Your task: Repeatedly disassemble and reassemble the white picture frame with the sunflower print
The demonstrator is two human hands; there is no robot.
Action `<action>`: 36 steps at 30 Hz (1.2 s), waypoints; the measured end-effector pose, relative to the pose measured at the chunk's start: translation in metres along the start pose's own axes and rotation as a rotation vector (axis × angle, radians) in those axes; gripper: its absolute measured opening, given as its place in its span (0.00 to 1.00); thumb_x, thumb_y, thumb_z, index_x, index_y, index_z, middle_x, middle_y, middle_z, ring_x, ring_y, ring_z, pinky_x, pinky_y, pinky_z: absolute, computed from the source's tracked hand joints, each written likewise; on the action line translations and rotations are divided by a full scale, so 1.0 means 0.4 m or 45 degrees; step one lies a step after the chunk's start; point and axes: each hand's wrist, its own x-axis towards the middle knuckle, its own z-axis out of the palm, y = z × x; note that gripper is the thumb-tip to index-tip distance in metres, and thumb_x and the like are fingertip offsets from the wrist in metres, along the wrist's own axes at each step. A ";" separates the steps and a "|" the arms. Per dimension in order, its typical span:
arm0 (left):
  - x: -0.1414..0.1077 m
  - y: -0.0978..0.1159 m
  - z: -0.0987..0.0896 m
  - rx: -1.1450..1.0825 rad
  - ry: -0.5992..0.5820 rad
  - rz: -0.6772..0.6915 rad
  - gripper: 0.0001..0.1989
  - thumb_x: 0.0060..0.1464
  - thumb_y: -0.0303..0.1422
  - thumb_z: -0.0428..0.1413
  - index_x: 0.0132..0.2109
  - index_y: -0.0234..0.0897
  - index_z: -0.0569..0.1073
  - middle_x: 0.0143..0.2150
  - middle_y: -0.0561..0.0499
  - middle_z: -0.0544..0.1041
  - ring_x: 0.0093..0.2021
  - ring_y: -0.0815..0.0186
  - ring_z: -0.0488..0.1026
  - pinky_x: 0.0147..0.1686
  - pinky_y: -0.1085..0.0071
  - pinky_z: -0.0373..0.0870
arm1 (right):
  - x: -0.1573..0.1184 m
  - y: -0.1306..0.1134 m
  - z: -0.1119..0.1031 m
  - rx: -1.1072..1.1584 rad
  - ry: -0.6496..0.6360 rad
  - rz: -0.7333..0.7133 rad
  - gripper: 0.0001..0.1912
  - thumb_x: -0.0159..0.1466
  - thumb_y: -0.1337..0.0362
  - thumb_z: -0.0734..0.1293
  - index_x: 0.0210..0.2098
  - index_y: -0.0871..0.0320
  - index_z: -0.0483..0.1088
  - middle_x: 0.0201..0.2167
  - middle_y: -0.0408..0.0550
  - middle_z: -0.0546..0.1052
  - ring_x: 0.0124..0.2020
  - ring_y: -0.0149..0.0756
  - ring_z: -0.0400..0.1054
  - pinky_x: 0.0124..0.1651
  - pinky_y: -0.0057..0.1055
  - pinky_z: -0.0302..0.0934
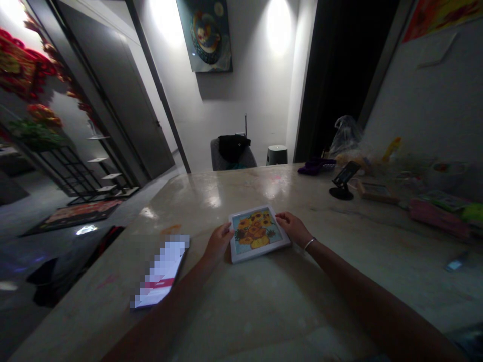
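nearest us, our forearms reach in over the marble-look table (245,314). by our left forearm there's a mobile device (174,264) lying on the tabletop, lit screen mostly pixelated, w/ a pink-red band nr its lower end. our left hand (218,242) grips the left edge of a white-framed sunflower pic (258,232), thumb at the front; our right hand (295,229), w/ a silver-coloured bracelet (310,244) at the wrist, grips its right edge w/ fingers curled. so both hands are closed on the frame, pic side up, btwn them, low over the mid table; can't tell if its underside fully touches the top.

further along, to the right, we see a pink cloth-like item (433,216), a wooden frame (377,191) & just beside it a black phone stand (341,182). a purple item (316,166) lies nr the far edge, w/ a clear plastic bag (345,134) behind it.

past the table we've got a grey chair (216,153) w/ a black garment (234,147) over its back, a round bin or stool (277,155) to its right, & a canvas painting (210,37) on the lit wall.
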 end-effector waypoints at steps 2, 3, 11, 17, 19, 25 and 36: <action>0.000 0.000 0.006 -0.024 -0.054 0.005 0.18 0.41 0.35 0.56 0.42 0.34 0.72 0.47 0.43 0.73 0.47 0.56 0.69 0.46 0.60 0.65 | -0.002 -0.013 -0.002 0.329 0.017 0.037 0.15 0.57 0.56 0.60 0.40 0.57 0.65 0.39 0.49 0.73 0.39 0.37 0.67 0.40 0.34 0.62; -0.001 -0.001 0.010 -0.035 -0.087 0.011 0.19 0.41 0.35 0.56 0.43 0.34 0.71 0.47 0.43 0.73 0.48 0.56 0.69 0.47 0.60 0.64 | -0.005 -0.022 -0.004 0.507 0.024 0.035 0.17 0.57 0.54 0.60 0.43 0.57 0.64 0.43 0.50 0.72 0.41 0.38 0.67 0.41 0.34 0.62; -0.034 0.005 0.048 0.077 -0.353 0.072 0.22 0.36 0.37 0.61 0.44 0.39 0.73 0.58 0.44 0.63 0.56 0.52 0.59 0.55 0.55 0.52 | -0.050 -0.086 -0.004 0.830 -0.300 -0.108 0.28 0.58 0.47 0.56 0.54 0.53 0.57 0.54 0.48 0.64 0.52 0.41 0.61 0.49 0.36 0.59; -0.052 0.035 0.045 -0.173 -0.662 -0.003 0.23 0.48 0.46 0.52 0.49 0.42 0.70 0.54 0.47 0.68 0.55 0.57 0.61 0.56 0.56 0.50 | -0.063 -0.089 0.002 0.835 -0.573 -0.195 0.24 0.59 0.49 0.57 0.49 0.54 0.64 0.53 0.51 0.65 0.52 0.41 0.60 0.52 0.40 0.54; -0.048 0.041 0.041 -0.363 -0.746 -0.089 0.26 0.50 0.51 0.47 0.51 0.41 0.68 0.54 0.46 0.69 0.54 0.57 0.64 0.54 0.57 0.55 | -0.061 -0.080 0.002 0.789 -0.551 -0.178 0.23 0.59 0.50 0.58 0.49 0.54 0.65 0.52 0.52 0.66 0.51 0.41 0.61 0.51 0.41 0.55; -0.041 0.050 0.025 -0.660 -0.830 -0.228 0.34 0.49 0.56 0.40 0.54 0.38 0.64 0.54 0.42 0.68 0.52 0.56 0.66 0.51 0.59 0.59 | -0.059 -0.063 0.004 0.544 -0.610 -0.223 0.21 0.58 0.52 0.61 0.48 0.54 0.66 0.51 0.51 0.68 0.51 0.40 0.61 0.53 0.44 0.52; -0.076 0.088 0.032 -0.872 -0.875 -0.315 0.32 0.49 0.54 0.42 0.52 0.36 0.65 0.51 0.44 0.71 0.53 0.53 0.64 0.53 0.55 0.58 | -0.073 -0.054 0.025 0.149 -0.647 -0.453 0.31 0.54 0.54 0.66 0.55 0.50 0.57 0.57 0.49 0.59 0.55 0.42 0.55 0.54 0.42 0.51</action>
